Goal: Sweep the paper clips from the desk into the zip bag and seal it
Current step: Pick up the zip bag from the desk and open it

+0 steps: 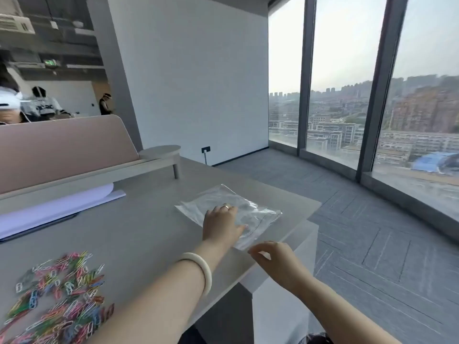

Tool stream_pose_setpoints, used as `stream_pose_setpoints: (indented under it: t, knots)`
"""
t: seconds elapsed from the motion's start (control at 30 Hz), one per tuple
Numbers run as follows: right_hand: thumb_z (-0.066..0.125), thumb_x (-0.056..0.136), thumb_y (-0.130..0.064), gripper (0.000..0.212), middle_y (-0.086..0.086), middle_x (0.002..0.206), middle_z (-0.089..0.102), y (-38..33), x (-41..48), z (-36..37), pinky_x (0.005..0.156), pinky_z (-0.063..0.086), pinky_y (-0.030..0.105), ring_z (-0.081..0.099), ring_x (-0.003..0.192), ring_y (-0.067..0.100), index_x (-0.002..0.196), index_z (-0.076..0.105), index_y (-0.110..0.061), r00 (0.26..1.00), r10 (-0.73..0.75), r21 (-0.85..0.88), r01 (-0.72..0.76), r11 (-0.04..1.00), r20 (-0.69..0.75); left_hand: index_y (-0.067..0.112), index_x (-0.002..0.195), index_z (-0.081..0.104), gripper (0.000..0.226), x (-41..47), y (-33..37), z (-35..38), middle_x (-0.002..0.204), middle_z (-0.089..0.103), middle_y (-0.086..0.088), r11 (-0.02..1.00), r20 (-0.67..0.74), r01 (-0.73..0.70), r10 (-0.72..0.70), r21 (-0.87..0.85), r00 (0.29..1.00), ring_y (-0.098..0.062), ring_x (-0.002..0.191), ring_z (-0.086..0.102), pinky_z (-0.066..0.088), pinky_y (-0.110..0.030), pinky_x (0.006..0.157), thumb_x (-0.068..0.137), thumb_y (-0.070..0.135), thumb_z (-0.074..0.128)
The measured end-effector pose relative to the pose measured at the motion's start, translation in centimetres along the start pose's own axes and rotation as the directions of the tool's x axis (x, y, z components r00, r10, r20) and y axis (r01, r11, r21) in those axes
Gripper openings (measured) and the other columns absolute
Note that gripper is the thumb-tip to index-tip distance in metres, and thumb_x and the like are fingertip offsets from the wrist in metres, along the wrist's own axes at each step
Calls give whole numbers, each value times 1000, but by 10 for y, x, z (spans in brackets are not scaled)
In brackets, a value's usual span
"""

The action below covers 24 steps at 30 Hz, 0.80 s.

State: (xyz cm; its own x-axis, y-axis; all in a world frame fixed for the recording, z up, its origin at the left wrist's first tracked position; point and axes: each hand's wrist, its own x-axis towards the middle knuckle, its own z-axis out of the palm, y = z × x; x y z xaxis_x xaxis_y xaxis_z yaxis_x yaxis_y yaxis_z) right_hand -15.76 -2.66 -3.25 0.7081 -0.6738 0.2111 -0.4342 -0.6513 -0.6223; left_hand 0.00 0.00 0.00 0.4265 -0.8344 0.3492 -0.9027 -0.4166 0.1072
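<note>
I'm looking into an open-plan office, high up — floor-to-ceiling windows (pixel 347 95) give onto a hazy city skyline. A grey worktop (pixel 139 219) backs onto a pink divider screen (pixel 62 150), grey carpet tiles (pixel 360 232) cover the floor, and an exposed ceiling (pixel 54 28) carries ducting — other people (pixel 42 103) work beyond.
</note>
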Motion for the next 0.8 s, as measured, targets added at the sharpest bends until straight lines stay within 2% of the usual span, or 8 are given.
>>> stream_pose_setpoints:
  t: [0.1,0.2,0.27,0.37,0.5,0.57,0.67,0.8]
  knots:
    - [56,91,-25,20,-17,101,66,12,10,4,84,46,18,61,90,2,101,73,-23,999,0,58,2,998,-36,11,113,54,27,12,6,7,116,63,-9,980,61,-91,81,178,995,-29,109,57,43,-36,87,89,22,51]
    - [54,92,-34,29,-19,93,48,14,17,3,80,41,15,53,79,-3,119,65,-28,998,23,51,-20,998,-55,10,108,57,30,21,4,10,109,67,-12,972,92,-105,87,209,992,-34,101,63,47,-34,78,85,-2,42]
    - [43,92,-51,48,-8,105,49,9,21,-3,79,46,24,57,92,9,138,43,-37,991,131,-8,-131,991,-15,12,108,57,32,20,6,0,103,68,-12,984,17,-115,114,136,993,-34,96,64,45,-33,71,84,-2,41]
    - [30,87,-67,64,2,133,45,-6,24,-13,86,51,40,56,114,25,146,16,-46,950,313,-5,-313,950,24,19,125,50,43,12,17,-29,99,69,-13,987,-94,-159,158,2,983,-33,92,64,45,-35,70,88,2,38]
    - [39,96,-41,52,6,142,46,-24,3,-41,97,45,38,57,115,27,144,29,-22,923,351,73,-343,936,-160,30,144,21,66,-18,34,-70,118,63,-12,947,-140,-285,266,-148,954,-33,93,64,46,-35,71,88,-1,37]
    - [40,94,-16,48,5,138,49,-30,-20,-67,93,47,38,59,110,27,142,32,-19,907,348,-10,-361,933,-237,36,145,11,80,-40,46,-88,151,33,-3,893,-81,-431,423,-132,902,-33,105,60,46,-36,72,82,-9,33]
    - [37,89,1,57,3,136,47,-38,-65,-110,93,48,41,57,111,28,142,32,-20,900,323,-204,-389,898,-294,42,143,11,87,-73,68,-107,159,-4,8,815,13,-579,579,-14,815,-36,108,59,42,-33,70,79,-12,34]
    - [40,86,7,64,2,136,47,-44,-127,-141,94,50,42,57,113,26,143,32,-22,913,343,-414,-407,814,-222,35,139,32,72,-110,88,-103,157,14,6,791,-55,-556,563,-255,825,-29,124,50,45,-35,94,83,-9,41]
